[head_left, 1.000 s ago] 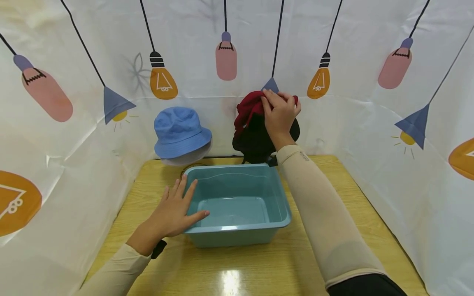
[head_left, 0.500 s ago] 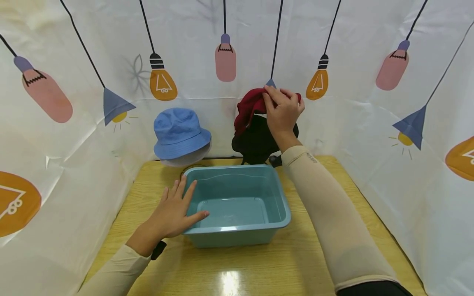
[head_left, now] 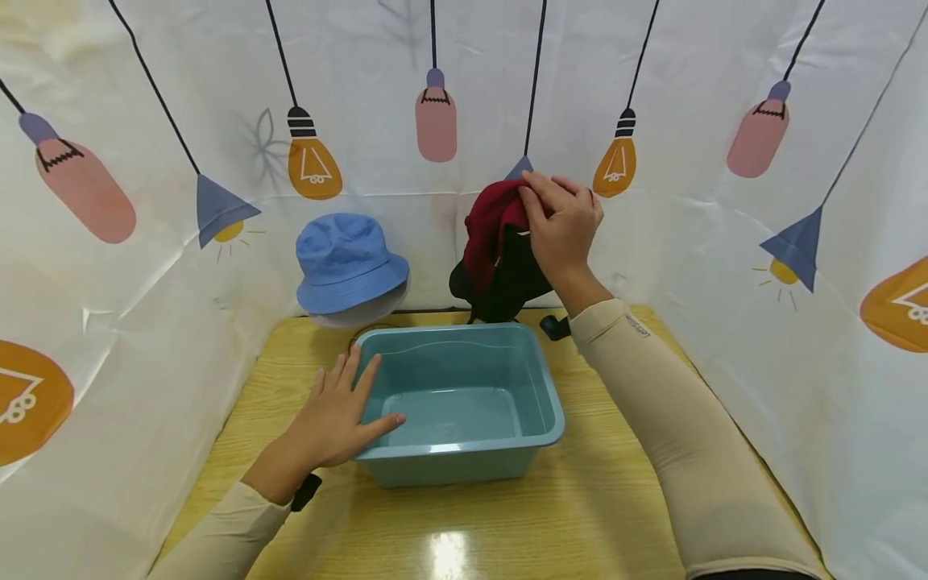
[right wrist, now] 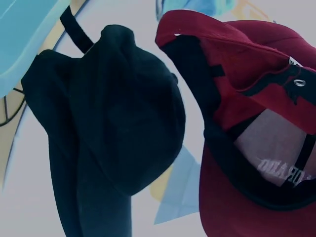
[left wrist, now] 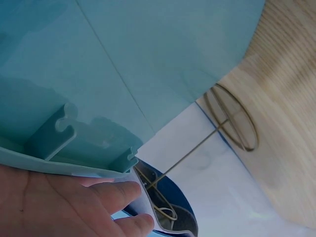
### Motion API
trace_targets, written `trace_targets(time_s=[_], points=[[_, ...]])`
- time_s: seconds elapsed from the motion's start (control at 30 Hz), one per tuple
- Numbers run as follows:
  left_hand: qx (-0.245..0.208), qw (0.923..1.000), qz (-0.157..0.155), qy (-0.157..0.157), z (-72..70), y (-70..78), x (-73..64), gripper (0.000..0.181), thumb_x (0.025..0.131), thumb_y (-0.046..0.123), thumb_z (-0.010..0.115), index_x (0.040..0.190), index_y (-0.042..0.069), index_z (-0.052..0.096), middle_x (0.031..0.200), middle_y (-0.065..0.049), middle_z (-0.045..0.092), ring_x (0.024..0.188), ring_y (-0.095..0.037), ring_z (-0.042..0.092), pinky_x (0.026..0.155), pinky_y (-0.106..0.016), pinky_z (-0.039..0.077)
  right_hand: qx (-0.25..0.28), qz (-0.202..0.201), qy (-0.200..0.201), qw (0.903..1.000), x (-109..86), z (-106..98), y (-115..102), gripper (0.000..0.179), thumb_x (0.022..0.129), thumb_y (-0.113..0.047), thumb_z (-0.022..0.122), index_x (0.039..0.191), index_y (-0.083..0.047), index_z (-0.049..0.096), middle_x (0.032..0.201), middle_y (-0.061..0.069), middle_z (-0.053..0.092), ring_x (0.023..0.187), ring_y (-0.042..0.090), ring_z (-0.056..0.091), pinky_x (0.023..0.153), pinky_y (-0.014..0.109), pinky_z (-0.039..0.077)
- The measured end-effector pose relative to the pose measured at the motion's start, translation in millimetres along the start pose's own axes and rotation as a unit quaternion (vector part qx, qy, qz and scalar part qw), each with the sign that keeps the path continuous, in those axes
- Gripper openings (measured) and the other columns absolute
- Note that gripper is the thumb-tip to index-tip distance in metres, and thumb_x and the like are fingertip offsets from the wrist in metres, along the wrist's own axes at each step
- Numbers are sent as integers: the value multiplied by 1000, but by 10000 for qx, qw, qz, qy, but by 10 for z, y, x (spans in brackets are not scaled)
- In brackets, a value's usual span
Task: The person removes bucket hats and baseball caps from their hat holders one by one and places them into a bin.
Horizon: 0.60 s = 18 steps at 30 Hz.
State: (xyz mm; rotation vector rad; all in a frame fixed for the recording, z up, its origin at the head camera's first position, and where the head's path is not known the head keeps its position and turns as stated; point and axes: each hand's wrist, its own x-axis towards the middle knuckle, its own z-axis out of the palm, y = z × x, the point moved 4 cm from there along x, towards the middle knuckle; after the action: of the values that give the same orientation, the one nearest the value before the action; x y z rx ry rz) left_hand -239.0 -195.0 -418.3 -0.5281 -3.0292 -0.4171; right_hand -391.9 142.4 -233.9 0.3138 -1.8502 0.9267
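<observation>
My right hand (head_left: 565,229) pinches the edge of a red cap (head_left: 487,234) at the back of the table. The cap's hollow inside, with white lettering, faces the right wrist view. A black hat (head_left: 511,282), also seen as a dark hat (right wrist: 118,108), stands behind and below the red cap, apart from it in the right wrist view. My left hand (head_left: 329,419) rests with spread fingers on the left rim of a blue-green plastic basin (head_left: 449,411). Nothing lies inside the basin. The palm shows beside its rim in the left wrist view.
Behind the basin to the left is a blue bucket hat (head_left: 351,266), on a thin wire stand (left wrist: 190,152). A white sheet (head_left: 239,121) printed with lamps walls in the wooden table (head_left: 290,536) at back and sides.
My right hand has drawn the red cap slightly to the right, and its side hangs lower across the black hat. The left hand stays on the basin rim.
</observation>
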Motion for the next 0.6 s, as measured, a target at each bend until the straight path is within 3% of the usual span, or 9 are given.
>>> trace_targets(time_s=[0.6], points=[[79,10000,42,14,-21,49,-31,106,93,81,47,167,11,18,172,-26,3,157,-52,11,120,-75,10,-278,-612,-272,9974,-409,-234,-284,26,101,-39,67,124,-35,77,123,-4,76,116,26,65,107,58,38]])
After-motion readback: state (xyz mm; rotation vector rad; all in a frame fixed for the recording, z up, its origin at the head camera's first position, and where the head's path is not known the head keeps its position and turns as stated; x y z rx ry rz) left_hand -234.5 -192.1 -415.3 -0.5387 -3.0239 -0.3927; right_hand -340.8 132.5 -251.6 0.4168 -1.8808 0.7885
